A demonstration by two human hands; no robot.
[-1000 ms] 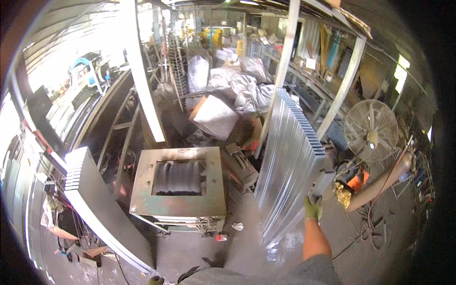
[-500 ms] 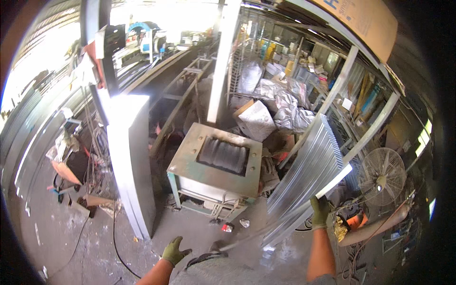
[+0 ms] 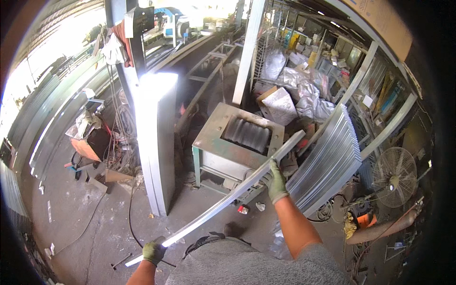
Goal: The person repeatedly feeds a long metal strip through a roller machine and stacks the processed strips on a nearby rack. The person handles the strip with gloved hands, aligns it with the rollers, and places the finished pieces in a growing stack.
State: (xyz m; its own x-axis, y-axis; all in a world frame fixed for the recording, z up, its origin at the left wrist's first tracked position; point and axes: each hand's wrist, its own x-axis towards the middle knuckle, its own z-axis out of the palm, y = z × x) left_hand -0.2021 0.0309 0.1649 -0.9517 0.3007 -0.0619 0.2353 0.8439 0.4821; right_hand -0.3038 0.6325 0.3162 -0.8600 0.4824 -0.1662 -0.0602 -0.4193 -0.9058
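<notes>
"Across the lower middle of the view, a long, pale silver metal strip (image 3: pixel 238 190) is slanting up to the right. What could be going wrong?"

"The far end is worrying me. It is crossing in front of a worn, box-shaped green-and-cream metal machine (image 3: pixel 216 135) (whether the two are touching, I'm not managing to tell), and a quick turn could knock it against that or against the leaning stack of ribbed, silvery metal lengths (image 3: pixel 325 161) just beside it."

"And the near end?"

"It is poking out past the lower grip, near a thin black cable (image 3: pixel 130 213); a dipping wrist could be the cause of a snag there."

"How are the hands posing?"

"The left hand (image 3: pixel 153 252), olive-gloved, is sitting low and close in, its fingers wrapping the strip near the lower end. The right hand (image 3: pixel 277 183), gloved alike, is reaching forward and higher on an outstretched bare forearm (image 3: pixel 294 218). Its fingers are clasping the strip near the upper end, though the metal is partly hiding their tips."
</notes>
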